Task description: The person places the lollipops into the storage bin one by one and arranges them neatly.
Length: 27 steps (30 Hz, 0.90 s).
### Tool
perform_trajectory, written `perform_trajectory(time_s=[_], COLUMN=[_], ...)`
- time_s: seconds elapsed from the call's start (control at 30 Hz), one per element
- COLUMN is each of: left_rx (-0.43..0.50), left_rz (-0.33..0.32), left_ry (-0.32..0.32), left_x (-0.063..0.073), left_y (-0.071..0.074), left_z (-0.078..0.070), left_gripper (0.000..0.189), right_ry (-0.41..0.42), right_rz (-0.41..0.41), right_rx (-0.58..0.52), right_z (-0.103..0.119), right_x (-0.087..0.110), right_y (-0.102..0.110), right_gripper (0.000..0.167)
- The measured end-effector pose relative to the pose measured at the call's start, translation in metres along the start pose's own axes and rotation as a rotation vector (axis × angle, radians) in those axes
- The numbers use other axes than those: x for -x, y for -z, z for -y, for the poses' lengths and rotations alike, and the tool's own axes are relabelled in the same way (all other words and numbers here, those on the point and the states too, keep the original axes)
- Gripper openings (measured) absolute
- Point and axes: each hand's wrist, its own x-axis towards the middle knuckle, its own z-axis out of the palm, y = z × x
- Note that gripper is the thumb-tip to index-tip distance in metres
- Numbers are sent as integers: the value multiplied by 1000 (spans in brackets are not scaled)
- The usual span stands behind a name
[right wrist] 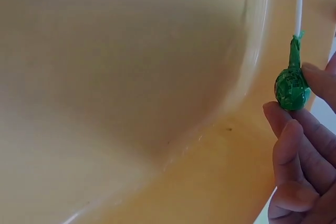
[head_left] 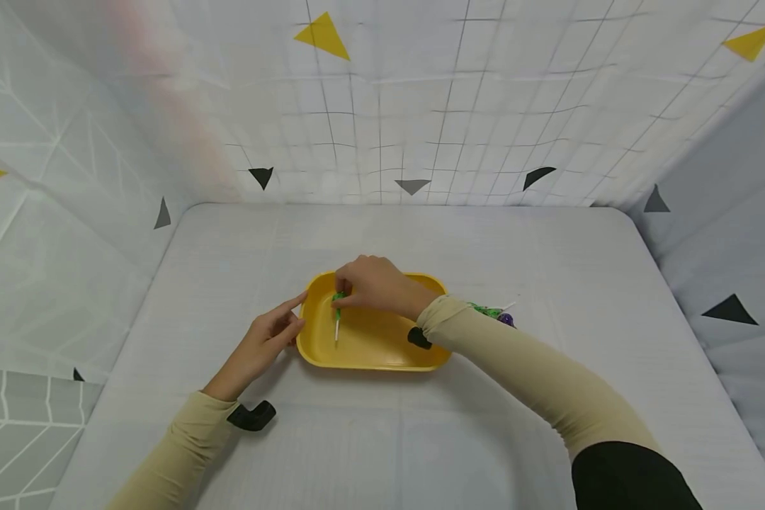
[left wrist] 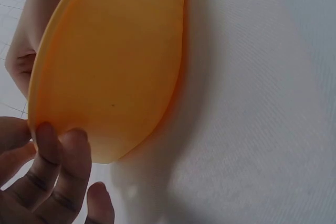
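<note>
A yellow tray [head_left: 382,347] with raised walls lies on the white-covered table. My left hand [head_left: 269,341] grips the tray's left rim, and in the left wrist view its fingertips [left wrist: 76,142] press against the tray's outer wall. Over the left part of the tray, my right hand [head_left: 376,285] pinches a green-wrapped lollipop [right wrist: 292,88] by its round head between thumb and fingers. The lollipop's white stick [head_left: 337,331] points toward me in the head view. Whether the lollipop touches the tray floor, I cannot tell.
Right of the tray, partly behind my right sleeve [head_left: 516,368], lie more lollipops: a green-wrapped one [head_left: 486,310] and a purple one [head_left: 506,319]. White cloth walls [head_left: 382,106] with grid lines and triangles stand at the back and sides of the table [head_left: 382,439].
</note>
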Motion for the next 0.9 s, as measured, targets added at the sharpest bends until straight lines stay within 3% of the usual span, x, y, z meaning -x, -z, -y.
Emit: perform_trajectory(time_s=[0.37,0.9], left_rx=[29,3], left_rz=[4,-3], left_ry=[38,0], left_x=[1,0], left_y=[0,0], left_z=[-4,-2], left_gripper=[53,53], right_ry=[13,17], right_rz=[27,-9], right_rx=[28,85], right_z=[9,16], right_x=[-14,-26], right_y=[-12,-30], right_gripper=[26,27])
